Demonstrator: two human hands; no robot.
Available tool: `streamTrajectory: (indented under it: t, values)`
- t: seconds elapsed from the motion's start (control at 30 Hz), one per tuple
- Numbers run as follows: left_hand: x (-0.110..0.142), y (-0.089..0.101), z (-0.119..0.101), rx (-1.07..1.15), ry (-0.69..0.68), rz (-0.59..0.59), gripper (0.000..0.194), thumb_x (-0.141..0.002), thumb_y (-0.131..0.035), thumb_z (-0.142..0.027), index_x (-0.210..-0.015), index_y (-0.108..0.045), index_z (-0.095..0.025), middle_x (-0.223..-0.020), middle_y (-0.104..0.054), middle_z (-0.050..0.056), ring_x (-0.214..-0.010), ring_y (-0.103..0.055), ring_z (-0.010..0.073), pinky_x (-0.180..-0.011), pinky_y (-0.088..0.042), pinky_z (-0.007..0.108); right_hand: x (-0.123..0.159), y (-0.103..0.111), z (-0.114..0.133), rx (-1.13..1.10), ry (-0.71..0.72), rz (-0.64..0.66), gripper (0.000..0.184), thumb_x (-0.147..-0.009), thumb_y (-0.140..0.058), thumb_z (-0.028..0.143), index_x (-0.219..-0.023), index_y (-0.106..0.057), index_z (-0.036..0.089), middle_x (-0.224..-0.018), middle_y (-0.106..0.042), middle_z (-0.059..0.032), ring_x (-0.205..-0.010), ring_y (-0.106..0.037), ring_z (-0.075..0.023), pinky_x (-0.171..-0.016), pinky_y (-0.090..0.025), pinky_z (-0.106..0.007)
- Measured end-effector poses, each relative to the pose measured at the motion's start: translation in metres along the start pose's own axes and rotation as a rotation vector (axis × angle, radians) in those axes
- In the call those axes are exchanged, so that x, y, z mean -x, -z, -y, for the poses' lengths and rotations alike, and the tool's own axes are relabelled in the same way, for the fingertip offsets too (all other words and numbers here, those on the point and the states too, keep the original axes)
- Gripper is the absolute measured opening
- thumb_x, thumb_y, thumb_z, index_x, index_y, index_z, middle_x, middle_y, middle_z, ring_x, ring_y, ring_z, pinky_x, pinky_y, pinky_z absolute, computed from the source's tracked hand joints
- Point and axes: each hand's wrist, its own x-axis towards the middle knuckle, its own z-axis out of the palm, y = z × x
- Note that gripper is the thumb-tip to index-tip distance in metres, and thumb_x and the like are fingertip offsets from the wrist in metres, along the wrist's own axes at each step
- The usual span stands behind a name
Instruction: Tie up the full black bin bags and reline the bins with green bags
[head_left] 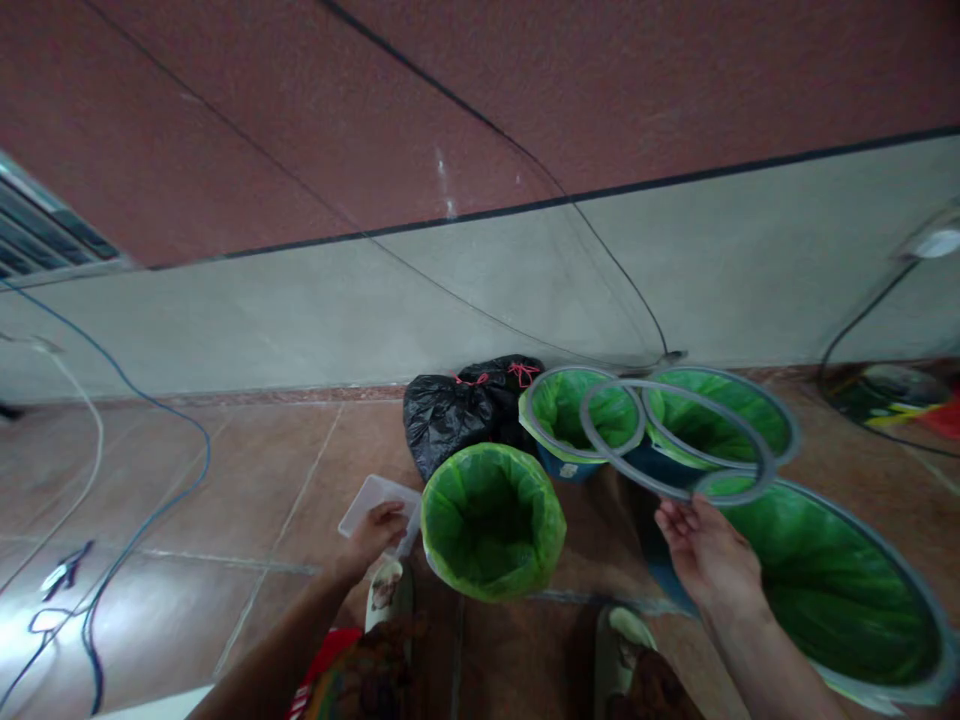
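My right hand pinches a loose grey ring by its near edge and holds it level over the bins. Under the ring stand two bins lined with green bags, a small one and a wider one, each with a grey ring on its rim. A large green-lined bin sits at my right. In front of my feet stands a green-lined bin with no ring. My left hand is closed on a flat clear plastic piece just left of that bin.
A tied black rubbish bag lies behind the bins against the pale wall. Blue and white cables trail over the brown tiled floor at left. More items sit at the far right by the wall. My slippered feet show below.
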Motion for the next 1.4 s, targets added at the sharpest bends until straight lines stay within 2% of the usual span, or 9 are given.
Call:
streamTrajectory:
  t: [0.17,0.23,0.33,0.5,0.57,0.67,0.83,1.0,1.4]
  values:
    - [-0.001,-0.016,-0.035,0.327,-0.033,0.129,0.046,-0.078,-0.061,-0.055,-0.102,-0.062,-0.015,-0.096,-0.069,0.007,-0.078,-0.064,0.0143,-0.069,-0.05,0.024,0.072,0.001,-0.024,0.286,-0.229,0.477,0.031,-0.069,-0.075,0.044,-0.078,-0.061,0.019,-0.068,-0.064,0.0011,-0.061,-0.061,-0.0133,-0.06,-0.052,-0.025]
    - [-0.006,-0.025,-0.042,0.42,0.018,0.21,0.051,-0.084,-0.049,-0.059,-0.104,-0.063,-0.014,-0.092,-0.069,0.009,-0.074,-0.065,0.0154,-0.065,-0.052,0.026,0.083,-0.004,-0.04,0.439,-0.324,0.607,0.032,-0.069,-0.073,0.047,-0.079,-0.061,0.019,-0.068,-0.064,0.0012,-0.06,-0.06,-0.0136,-0.059,-0.05,-0.026]
    - [-0.018,-0.033,-0.038,0.316,-0.051,0.099,0.034,-0.086,-0.054,-0.04,-0.105,-0.064,-0.014,-0.086,-0.07,0.007,-0.069,-0.064,0.0139,-0.064,-0.051,0.024,0.075,-0.013,-0.062,0.677,-0.359,0.661,0.035,-0.071,-0.066,0.053,-0.084,-0.061,0.021,-0.067,-0.064,0.0011,-0.058,-0.06,-0.0152,-0.058,-0.05,-0.027]
    - [-0.033,-0.029,-0.022,-0.468,-0.232,-0.007,0.021,-0.08,-0.053,-0.016,-0.092,-0.07,-0.015,-0.082,-0.071,0.004,-0.075,-0.065,0.0159,-0.07,-0.049,0.024,0.046,-0.032,-0.078,1.402,-0.019,0.78,0.039,-0.09,-0.035,0.047,-0.069,-0.055,0.02,-0.062,-0.063,-0.0048,-0.064,-0.064,-0.0199,-0.063,-0.049,-0.03]
    - [-0.036,-0.029,-0.019,-0.624,-0.237,-0.021,0.022,-0.079,-0.052,-0.015,-0.088,-0.072,-0.015,-0.082,-0.072,0.006,-0.079,-0.066,0.0179,-0.073,-0.049,0.025,0.043,-0.039,-0.08,1.72,0.158,0.784,0.042,-0.092,-0.031,0.042,-0.073,-0.059,0.017,-0.076,-0.068,-0.0122,-0.08,-0.067,-0.0247,-0.074,-0.048,-0.033]
    - [-0.039,-0.034,-0.021,-0.799,-0.249,-0.045,0.025,-0.08,-0.052,-0.018,-0.094,-0.072,-0.018,-0.092,-0.072,0.006,-0.089,-0.066,0.0186,-0.079,-0.047,0.025,0.046,-0.049,-0.078,2.014,0.257,0.713,0.047,-0.094,-0.028,0.04,-0.087,-0.066,0.013,-0.093,-0.07,-0.0188,-0.094,-0.066,-0.0308,-0.082,-0.047,-0.04]
    - [-0.046,-0.046,-0.023,-0.998,-0.238,-0.068,0.027,-0.082,-0.05,-0.02,-0.098,-0.071,-0.016,-0.097,-0.071,0.011,-0.097,-0.065,0.0219,-0.085,-0.048,0.027,0.053,-0.058,-0.077,2.16,0.251,0.616,0.053,-0.094,-0.025,0.041,-0.093,-0.07,0.015,-0.098,-0.071,-0.0192,-0.094,-0.067,-0.0318,-0.079,-0.049,-0.042]
    - [-0.05,-0.052,-0.017,-1.048,-0.211,-0.1,0.029,-0.083,-0.047,-0.021,-0.1,-0.069,-0.01,-0.102,-0.068,0.017,-0.097,-0.065,0.0257,-0.086,-0.049,0.033,0.052,-0.062,-0.081,2.206,0.261,0.65,0.051,-0.095,-0.025,0.037,-0.093,-0.071,0.014,-0.098,-0.071,-0.0185,-0.095,-0.068,-0.029,-0.079,-0.049,-0.038]
    - [-0.053,-0.056,-0.009,-0.995,-0.175,-0.083,0.028,-0.084,-0.049,-0.025,-0.1,-0.07,-0.017,-0.106,-0.069,0.012,-0.103,-0.064,0.0221,-0.09,-0.048,0.029,0.045,-0.059,-0.089,2.209,0.197,0.675,0.055,-0.095,-0.023,0.037,-0.096,-0.07,0.01,-0.1,-0.07,-0.0211,-0.097,-0.067,-0.0307,-0.081,-0.048,-0.038]
